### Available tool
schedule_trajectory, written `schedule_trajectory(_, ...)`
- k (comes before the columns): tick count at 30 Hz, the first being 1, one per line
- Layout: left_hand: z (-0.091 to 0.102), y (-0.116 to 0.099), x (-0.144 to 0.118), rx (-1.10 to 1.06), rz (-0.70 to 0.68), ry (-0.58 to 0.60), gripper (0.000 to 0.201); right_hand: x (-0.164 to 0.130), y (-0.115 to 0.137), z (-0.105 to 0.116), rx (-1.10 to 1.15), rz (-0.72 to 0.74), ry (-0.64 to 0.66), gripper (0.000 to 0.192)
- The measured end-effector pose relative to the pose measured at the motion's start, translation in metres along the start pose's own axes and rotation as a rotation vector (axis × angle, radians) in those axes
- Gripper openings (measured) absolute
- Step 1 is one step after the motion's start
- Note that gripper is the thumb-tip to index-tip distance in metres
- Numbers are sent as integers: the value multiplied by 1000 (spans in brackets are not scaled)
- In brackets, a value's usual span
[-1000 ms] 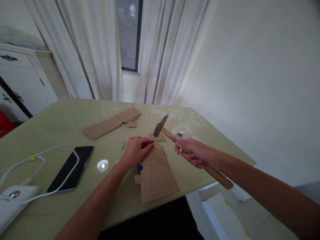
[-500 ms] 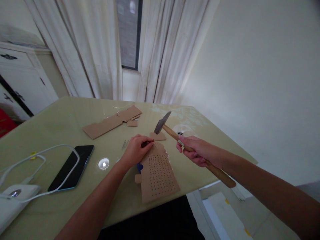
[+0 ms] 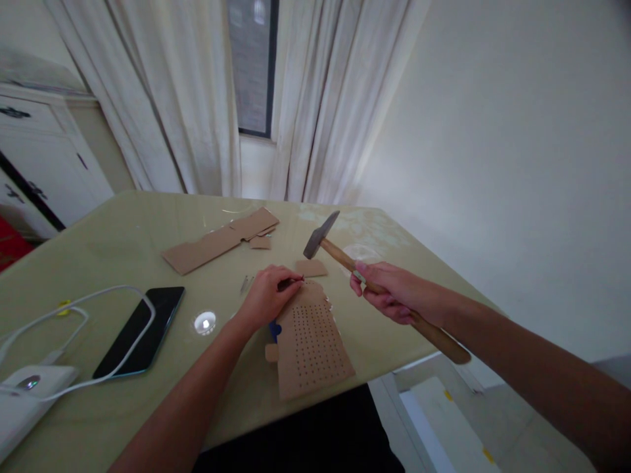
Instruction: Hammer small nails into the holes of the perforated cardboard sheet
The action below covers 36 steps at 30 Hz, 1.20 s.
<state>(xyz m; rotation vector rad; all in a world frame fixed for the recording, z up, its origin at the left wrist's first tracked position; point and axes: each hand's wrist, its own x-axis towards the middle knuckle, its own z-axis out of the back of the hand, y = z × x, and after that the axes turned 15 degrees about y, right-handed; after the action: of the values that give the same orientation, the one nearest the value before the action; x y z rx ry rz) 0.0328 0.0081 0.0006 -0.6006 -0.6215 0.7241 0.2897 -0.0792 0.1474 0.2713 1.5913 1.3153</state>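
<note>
My left hand point(image 3: 266, 299) pinches a small nail at the far edge of a brown cardboard piece point(image 3: 310, 345) covered in rows of small holes. The cardboard lies near the table's front edge. My right hand point(image 3: 392, 292) grips the wooden handle of a hammer point(image 3: 323, 238). Its metal head hangs raised above and to the right of the nail, over a small cardboard scrap point(image 3: 311, 267). Something blue point(image 3: 273, 330) shows under the cardboard's left edge.
On the pale table point(image 3: 123, 230), a long cardboard strip point(image 3: 219, 242) lies farther back. A black phone point(image 3: 140, 328), a white cable point(image 3: 73, 309) and a white device point(image 3: 24, 394) sit at the left. A few loose nails point(image 3: 245, 284) lie beside my left hand.
My right hand has lifted the hammer, so its head has risen and moved slightly right. My left hand has stayed on the nail.
</note>
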Motion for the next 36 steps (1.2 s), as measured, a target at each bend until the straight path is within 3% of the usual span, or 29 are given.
schedule_trajectory(6,-1,1,0,11,-2,7,12,10,-12,-4,-29,-132,24,54)
schedule_trajectory(12,-1,2,0,3,-1,9,12,5,-4,-1,-17,-7,4,57)
schedule_trajectory(18,-1,2,0,25,-3,-2,11,15,-15,-4,-28,-127,34,56)
schedule_trajectory(24,-2,5,-1,35,11,0,8,9,-12,-1,2,-9,16,57)
schedule_trajectory(29,-1,7,-3,80,4,35,36,18,-21,-4,10,-74,57,55)
schedule_trajectory(32,-1,7,-3,99,32,60,40,25,-29,-6,-3,-140,58,54)
schedule_trajectory(36,-2,7,-4,117,64,68,41,23,-25,-6,4,-64,51,55)
